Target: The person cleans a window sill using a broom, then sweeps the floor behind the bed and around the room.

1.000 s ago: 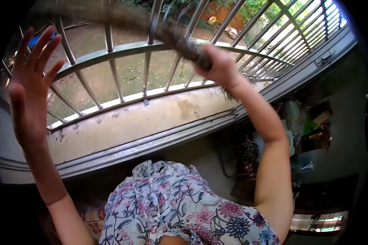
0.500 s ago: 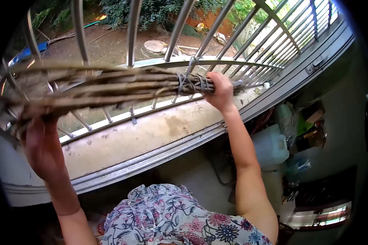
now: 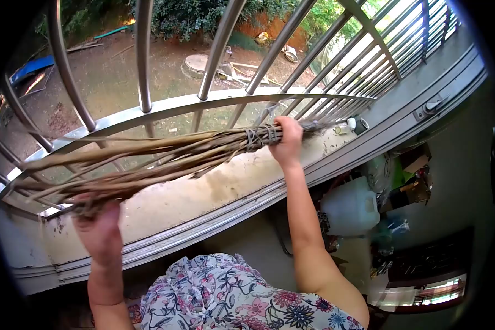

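A long bundle of dry brown stalks (image 3: 187, 151) lies nearly level across the view, above the window ledge and in front of the metal bars. Grey ties wrap its narrow right part. My right hand (image 3: 287, 142) is closed around the bundle just right of these ties. At the wide left end, my left hand (image 3: 100, 228) is under the stalks and touches them; its fingers are blurred and mostly hidden behind them.
Curved metal bars (image 3: 143, 66) enclose the pale ledge (image 3: 214, 190), with sliding window tracks along its near side. Small containers (image 3: 351, 125) stand at the ledge's right end. Indoors at right are a translucent jug (image 3: 351, 208) and a latch (image 3: 430, 108) on the frame.
The raised bundle has come down to nearly level and then lower, closer to the ledge. My left hand, earlier apart with spread fingers, now touches its left end. My right hand has moved down and left.
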`<action>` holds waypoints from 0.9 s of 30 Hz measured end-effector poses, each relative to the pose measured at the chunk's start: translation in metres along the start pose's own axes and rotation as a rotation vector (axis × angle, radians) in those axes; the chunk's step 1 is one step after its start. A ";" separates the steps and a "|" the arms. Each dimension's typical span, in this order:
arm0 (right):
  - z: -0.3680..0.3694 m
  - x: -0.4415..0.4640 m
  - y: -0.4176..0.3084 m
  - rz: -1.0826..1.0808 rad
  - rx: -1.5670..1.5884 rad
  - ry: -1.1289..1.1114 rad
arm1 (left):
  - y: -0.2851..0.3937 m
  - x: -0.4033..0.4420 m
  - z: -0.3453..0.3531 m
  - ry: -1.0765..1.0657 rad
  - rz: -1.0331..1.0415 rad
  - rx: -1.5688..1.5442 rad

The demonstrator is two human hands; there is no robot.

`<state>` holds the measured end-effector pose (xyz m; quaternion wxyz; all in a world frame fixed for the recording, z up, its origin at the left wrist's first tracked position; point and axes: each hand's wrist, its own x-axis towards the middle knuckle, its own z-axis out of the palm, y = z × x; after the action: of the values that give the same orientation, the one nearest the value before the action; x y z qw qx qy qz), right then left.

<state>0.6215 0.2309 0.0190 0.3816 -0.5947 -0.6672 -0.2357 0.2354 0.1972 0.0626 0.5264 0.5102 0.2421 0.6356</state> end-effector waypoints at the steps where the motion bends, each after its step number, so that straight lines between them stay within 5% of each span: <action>1: -0.012 0.000 0.000 0.000 -0.013 0.005 | 0.004 0.007 -0.001 -0.014 -0.033 -0.083; 2: -0.023 -0.001 0.006 0.007 -0.075 0.023 | -0.012 0.006 -0.002 -0.102 0.053 -0.122; 6: -0.020 -0.027 0.038 0.101 -0.385 0.009 | -0.069 0.009 0.029 -0.060 -0.430 -0.106; 9: 0.012 -0.081 0.076 0.436 -0.391 -0.371 | -0.110 0.047 0.056 0.004 -0.558 -0.102; 11: 0.045 -0.095 0.082 0.406 -0.412 -0.218 | -0.126 0.047 0.060 0.063 -0.563 -0.193; 13: 0.053 -0.066 0.100 0.443 -0.171 -0.203 | -0.110 0.024 0.065 -0.140 -0.269 0.187; 17: 0.018 -0.041 0.077 0.329 -0.276 0.128 | -0.105 0.012 0.072 0.036 -0.298 -0.203; 19: 0.006 -0.058 0.081 0.443 -0.445 0.089 | -0.126 0.021 0.072 -0.009 -0.335 -0.148; 21: 0.009 -0.067 0.095 0.519 -0.499 0.020 | -0.144 0.024 0.083 0.089 -0.689 -0.250; 25: 0.054 -0.087 0.133 0.795 -0.470 -0.142 | -0.150 0.053 0.125 -0.032 -0.513 -0.177; 27: 0.065 -0.074 0.146 0.707 -0.415 -0.070 | -0.152 0.048 0.121 -0.050 -0.421 -0.077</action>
<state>0.7491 0.2620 -0.0990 0.2882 -0.8593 -0.3726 -0.1992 0.4126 0.2634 -0.0035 0.6724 0.4436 0.3059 0.5075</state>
